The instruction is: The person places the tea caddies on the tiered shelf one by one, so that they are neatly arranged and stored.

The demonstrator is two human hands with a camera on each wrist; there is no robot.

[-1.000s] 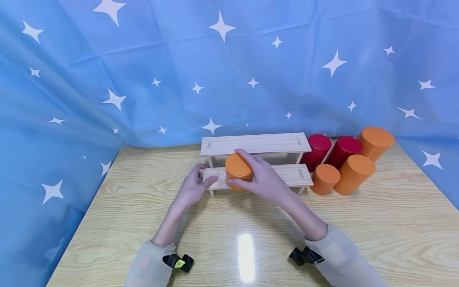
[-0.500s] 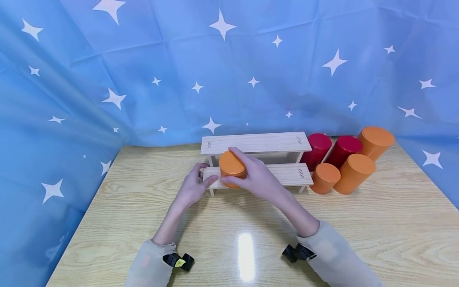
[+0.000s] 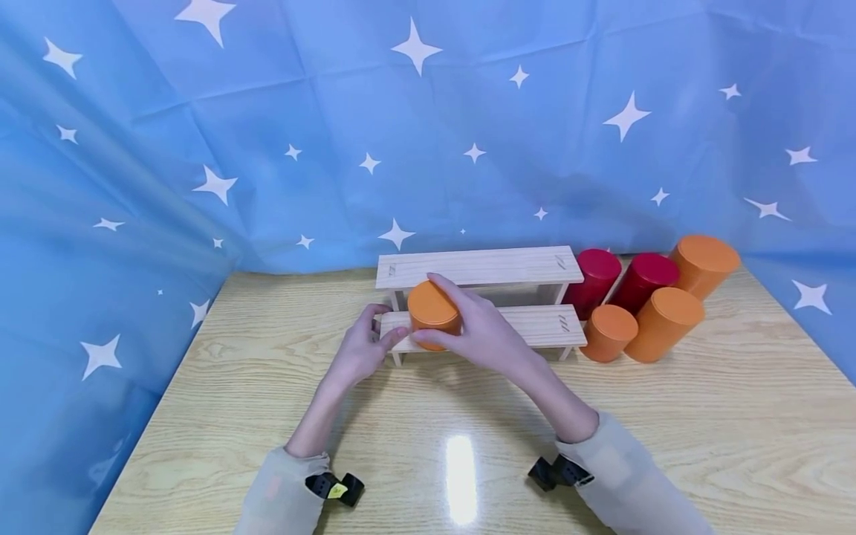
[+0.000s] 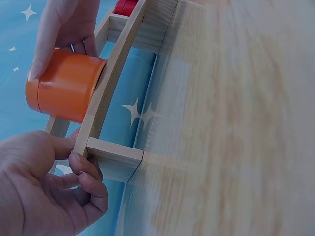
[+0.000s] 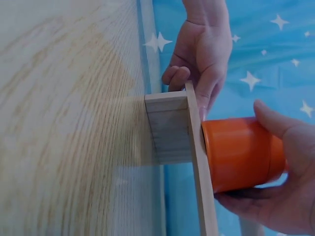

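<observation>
A short orange canister (image 3: 431, 306) with a lid stands upright near the left end of the lower tier of a pale two-tier wooden shelf (image 3: 535, 325). My right hand (image 3: 487, 334) grips it from the right, thumb in front and fingers behind. In the right wrist view, the base of the orange canister (image 5: 236, 153) meets the board. At the lower tier's left end, my left hand (image 3: 357, 351) pinches the board between thumb and curled fingers; the left wrist view shows my left hand (image 4: 54, 184) right beside the shelf's leg (image 4: 115, 160).
Right of the shelf stand two dark red canisters (image 3: 591, 282) and several orange canisters (image 3: 663, 325) of different heights, close together. A blue star-patterned cloth (image 3: 428, 134) hangs behind the wooden table (image 3: 267, 401). The shelf's upper tier (image 3: 478, 266) lies close to the cloth.
My right hand has shifted the orange canister a little to the left along the lower tier, then stayed nearly still. My left hand keeps its place on the shelf end.
</observation>
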